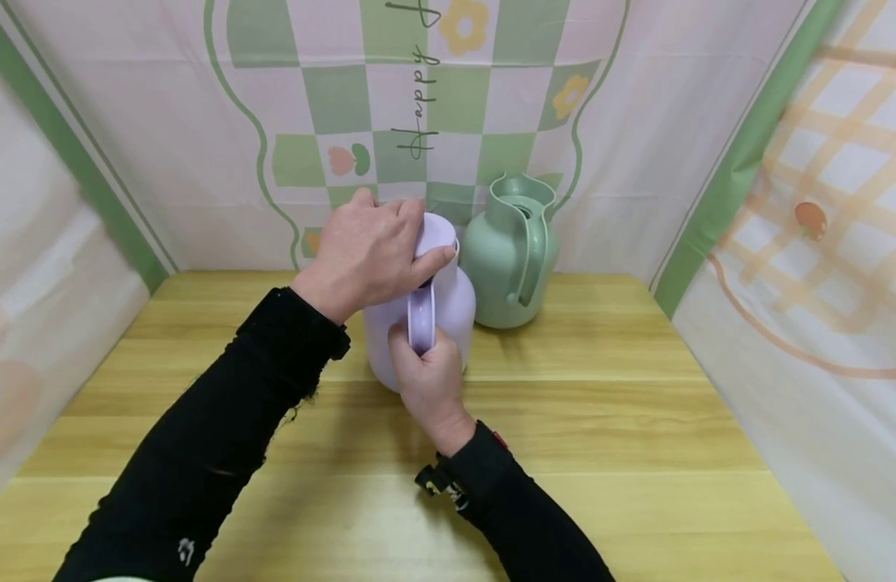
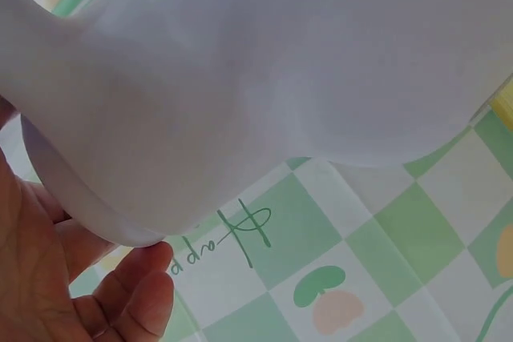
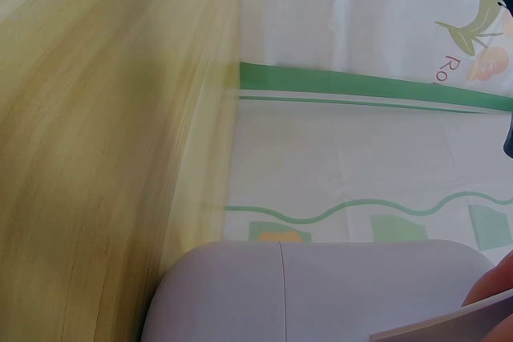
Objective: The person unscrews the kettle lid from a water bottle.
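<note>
A pale purple thermos jug (image 1: 456, 311) stands upright near the middle of the wooden table. My right hand (image 1: 435, 384) grips its handle (image 1: 422, 317), with the thumb along the handle's left side. Over the top, my left hand (image 1: 371, 252) holds the jug's lid (image 1: 437, 231), thumb across the near side. The left wrist view shows fingers (image 2: 136, 298) bent at the lid's edge, below the pale jug neck (image 2: 184, 118). In the right wrist view, the jug body (image 3: 232, 290) fills the bottom, and only a bit of the right hand shows at the lower right corner.
A green thermos jug (image 1: 494, 271) with an uncovered mouth stands just behind the purple one, to its right, handle toward me. The wooden tabletop (image 1: 600, 404) ends at a checkered cloth backdrop (image 1: 331, 97). Printed cloth sheets hang along the left and right sides.
</note>
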A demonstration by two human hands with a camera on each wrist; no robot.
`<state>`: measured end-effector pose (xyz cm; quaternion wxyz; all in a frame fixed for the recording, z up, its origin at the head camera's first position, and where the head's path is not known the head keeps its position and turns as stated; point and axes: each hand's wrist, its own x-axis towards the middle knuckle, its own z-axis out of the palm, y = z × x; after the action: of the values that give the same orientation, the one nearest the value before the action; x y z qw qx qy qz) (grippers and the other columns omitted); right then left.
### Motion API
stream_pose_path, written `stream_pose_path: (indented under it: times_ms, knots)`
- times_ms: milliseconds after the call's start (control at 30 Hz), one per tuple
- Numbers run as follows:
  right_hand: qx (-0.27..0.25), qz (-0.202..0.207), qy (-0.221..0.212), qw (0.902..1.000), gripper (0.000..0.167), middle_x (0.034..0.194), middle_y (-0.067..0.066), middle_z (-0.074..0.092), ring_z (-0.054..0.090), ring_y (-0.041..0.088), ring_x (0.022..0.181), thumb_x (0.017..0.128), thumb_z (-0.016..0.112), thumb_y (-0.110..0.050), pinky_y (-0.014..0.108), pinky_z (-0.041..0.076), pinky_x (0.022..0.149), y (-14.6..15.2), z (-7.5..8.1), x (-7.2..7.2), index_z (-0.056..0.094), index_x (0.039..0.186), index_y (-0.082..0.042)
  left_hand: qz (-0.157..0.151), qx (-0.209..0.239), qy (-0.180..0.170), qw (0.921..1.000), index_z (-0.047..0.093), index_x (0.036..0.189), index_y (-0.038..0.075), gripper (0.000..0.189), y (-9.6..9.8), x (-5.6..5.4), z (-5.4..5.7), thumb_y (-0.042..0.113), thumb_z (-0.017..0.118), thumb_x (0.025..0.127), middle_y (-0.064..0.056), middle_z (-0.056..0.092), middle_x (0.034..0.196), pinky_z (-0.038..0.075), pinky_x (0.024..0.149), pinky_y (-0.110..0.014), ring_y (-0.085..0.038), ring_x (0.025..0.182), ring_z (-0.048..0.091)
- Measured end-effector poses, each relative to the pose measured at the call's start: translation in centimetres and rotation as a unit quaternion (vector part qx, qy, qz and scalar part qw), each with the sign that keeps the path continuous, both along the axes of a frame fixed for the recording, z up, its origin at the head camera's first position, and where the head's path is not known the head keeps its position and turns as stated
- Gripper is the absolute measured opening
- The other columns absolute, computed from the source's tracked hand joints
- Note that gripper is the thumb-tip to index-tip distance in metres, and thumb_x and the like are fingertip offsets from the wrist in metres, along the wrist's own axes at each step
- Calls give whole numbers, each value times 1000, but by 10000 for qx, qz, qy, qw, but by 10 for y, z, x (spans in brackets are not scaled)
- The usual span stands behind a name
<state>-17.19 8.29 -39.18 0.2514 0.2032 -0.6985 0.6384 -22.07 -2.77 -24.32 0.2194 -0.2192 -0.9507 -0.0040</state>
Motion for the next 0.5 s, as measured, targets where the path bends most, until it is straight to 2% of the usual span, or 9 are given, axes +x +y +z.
stream_pose_path:
  times_ms: [200,500]
  knots:
    - [0,-13,-19,10000,41,58,-5,32,31,9,50,99,58,-13,26,27,49,0,0,0,36,64,-13,-172,14,180,9997,64,118,7,64,-2,-1,-1,66,46,101,-11,75,109,45,72,-39,-30,81,57]
    - [-15,-73,-87,9999,40,59,-5,32,32,10,52,98,59,-15,26,27,51,0,1,1,37,65,-13,3,-73,153,9999,65,122,12,66,-3,0,-1,69,41,102,-10,69,107,49,63,-43,-31,74,54]
